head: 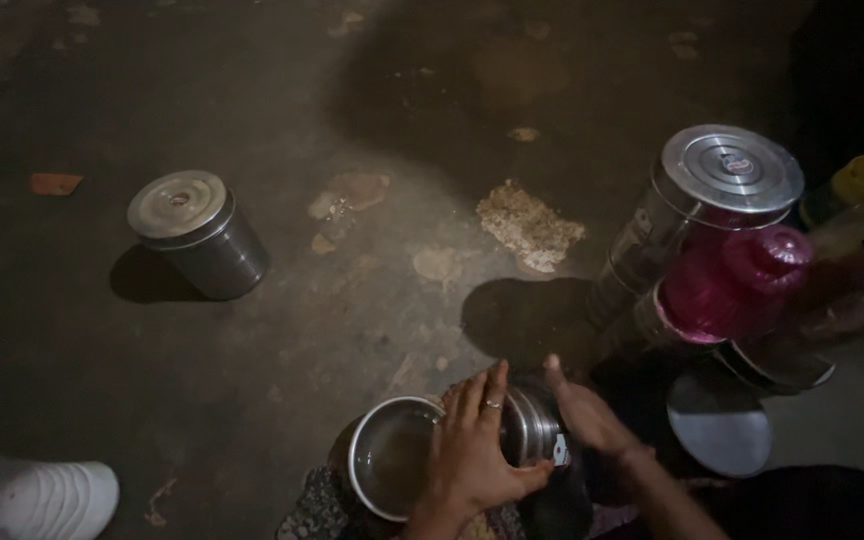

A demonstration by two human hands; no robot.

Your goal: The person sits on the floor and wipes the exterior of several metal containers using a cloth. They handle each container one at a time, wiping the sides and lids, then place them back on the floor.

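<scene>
I saw the steel canister [512, 435] lying tilted at the bottom centre, its long axis running left-right, open mouth leftward. Left hand [472, 450] gripped it above; right hand [587, 415] held its base.

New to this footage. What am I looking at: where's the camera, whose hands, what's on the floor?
There is no machine here: one camera sits on a person's head and looks down at their own bare hands over a dim concrete floor. The left hand, wearing a ring, and the right hand grip a small steel tin lying on its side. Beside it lies a round steel lid. Further off stands a closed steel tin. To the right are a tall steel canister and a pink-lidded jar. A white plastic bottle lies at lower left.
</scene>
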